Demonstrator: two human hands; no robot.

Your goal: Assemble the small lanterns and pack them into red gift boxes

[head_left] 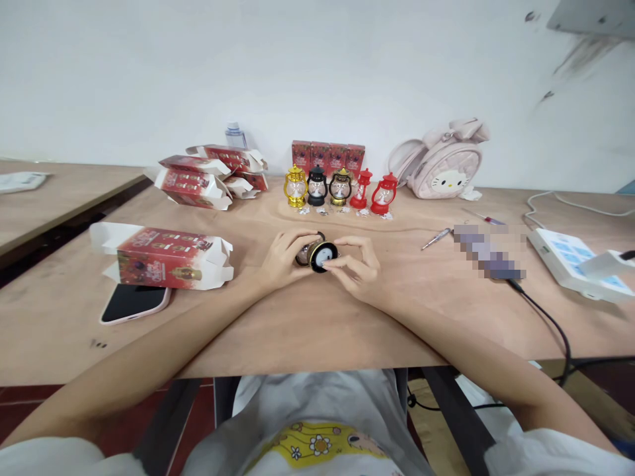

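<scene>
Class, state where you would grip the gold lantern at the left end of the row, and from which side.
Probably its domed cap, from above: the gold lantern stands upright, and the black lantern stands close beside it.

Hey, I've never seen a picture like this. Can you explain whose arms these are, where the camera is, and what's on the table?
There is no machine here. Both bare arms belong to one person, and the single picture comes from a camera worn on that person's head, looking forward and down. The left hand and the right hand together have a grip on a small lantern, turned on its side with its round base toward the camera, low over the wooden table. Behind it stands a row of five toy lanterns: gold, black, bronze and two red. At the left, a red box partly covers a phone. On the right are a pink backpack, a screwdriver and a white power strip.
</scene>
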